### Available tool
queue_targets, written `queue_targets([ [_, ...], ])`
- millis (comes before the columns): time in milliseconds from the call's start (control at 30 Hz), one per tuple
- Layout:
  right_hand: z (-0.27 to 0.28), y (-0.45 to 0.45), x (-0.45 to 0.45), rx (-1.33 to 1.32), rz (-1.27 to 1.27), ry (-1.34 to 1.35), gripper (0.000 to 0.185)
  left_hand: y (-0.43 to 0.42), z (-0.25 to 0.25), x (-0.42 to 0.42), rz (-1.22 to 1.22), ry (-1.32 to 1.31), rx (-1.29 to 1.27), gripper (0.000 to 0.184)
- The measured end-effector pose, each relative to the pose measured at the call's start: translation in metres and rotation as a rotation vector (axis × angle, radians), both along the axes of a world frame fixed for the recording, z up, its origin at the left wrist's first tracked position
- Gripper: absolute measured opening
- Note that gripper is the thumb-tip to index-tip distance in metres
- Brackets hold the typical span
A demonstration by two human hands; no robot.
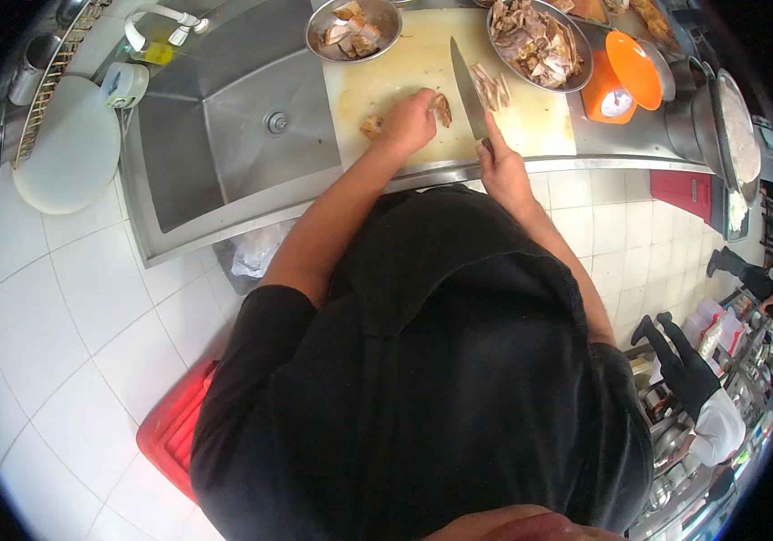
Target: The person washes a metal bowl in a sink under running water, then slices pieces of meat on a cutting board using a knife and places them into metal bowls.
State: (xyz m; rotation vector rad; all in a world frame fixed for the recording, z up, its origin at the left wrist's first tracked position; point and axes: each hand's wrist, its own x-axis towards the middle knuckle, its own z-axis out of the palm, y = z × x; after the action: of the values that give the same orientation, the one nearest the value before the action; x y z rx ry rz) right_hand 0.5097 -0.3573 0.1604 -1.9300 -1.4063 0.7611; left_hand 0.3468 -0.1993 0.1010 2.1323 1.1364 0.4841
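My right hand [502,169] is wrapped round the handle of a large knife [467,90], whose blade points away over the pale cutting board [544,117]. Sliced meat [491,87] lies just right of the blade. My left hand [411,120] is closed over the board, left of the knife, with a browned piece of meat [442,110] at its fingers; its fingertips are partly hidden. Another small browned piece [371,127] rests on the board left of that hand. Beyond the hands are a bowl of meat chunks [351,38] and a larger bowl heaped with sliced meat [538,45].
A steel sink [251,149] with a white faucet [165,24] is on the left. An orange scale [619,81] stands right of the board, near stacked metal pots [693,122]. Red bins [170,431] are on the floor. Another person [695,383] is at the lower right.
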Motion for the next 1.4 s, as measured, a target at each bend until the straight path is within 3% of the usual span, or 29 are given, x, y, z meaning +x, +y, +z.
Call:
queue_targets([
  [100,0.021,0.014,-0.015,-0.01,-0.01,-0.097,0.07,0.002,-0.001,0.0,0.05,0.074,-0.064,0.035],
  [267,0.039,0.036,-0.044,0.35,-0.077,-0.213,0.072,0.004,0.016,-0.004,0.08,0.136,-0.178,0.037],
  [333,0.028,0.039,-0.049,0.24,-0.066,-0.229,0.075,0.004,0.018,-0.005,0.093,0.122,-0.183,0.039],
  [400,-0.01,0.036,-0.053,-0.085,-0.022,-0.211,0.077,0.003,0.025,-0.009,0.061,0.089,-0.187,0.036],
  [567,-0.024,0.045,-0.051,-0.088,-0.085,-0.144,0.078,0.007,0.008,-0.012,0.0,0.042,-0.209,0.037],
  [667,-0.036,0.04,-0.032,0.068,-0.142,0.055,0.074,0.011,0.008,-0.012,-0.037,0.043,-0.213,0.038],
  [733,-0.005,0.04,-0.034,-0.086,-0.272,0.214,0.07,0.01,0.01,-0.014,-0.052,0.021,-0.169,0.036],
  [833,0.022,0.037,-0.036,-0.108,-0.342,0.428,0.069,0.009,0.016,-0.014,-0.093,-0.008,-0.169,0.036],
  [933,0.027,0.036,-0.025,-0.128,-0.375,0.756,0.069,0.006,0.013,-0.012,-0.142,-0.093,0.018,0.036],
  [1033,0.013,0.036,-0.017,-0.147,-0.319,0.756,0.069,0.006,0.011,-0.008,-0.243,-0.28,0.28,0.035],
  [1233,0.016,0.035,-0.006,-0.118,-0.324,0.686,0.067,0.01,-0.001,-0.009,-0.346,-0.046,0.292,0.026],
  [1400,0.018,0.035,0.007,-0.112,-0.313,0.667,0.069,0.013,-0.001,-0.007,-0.294,-0.153,0.295,0.02],
])
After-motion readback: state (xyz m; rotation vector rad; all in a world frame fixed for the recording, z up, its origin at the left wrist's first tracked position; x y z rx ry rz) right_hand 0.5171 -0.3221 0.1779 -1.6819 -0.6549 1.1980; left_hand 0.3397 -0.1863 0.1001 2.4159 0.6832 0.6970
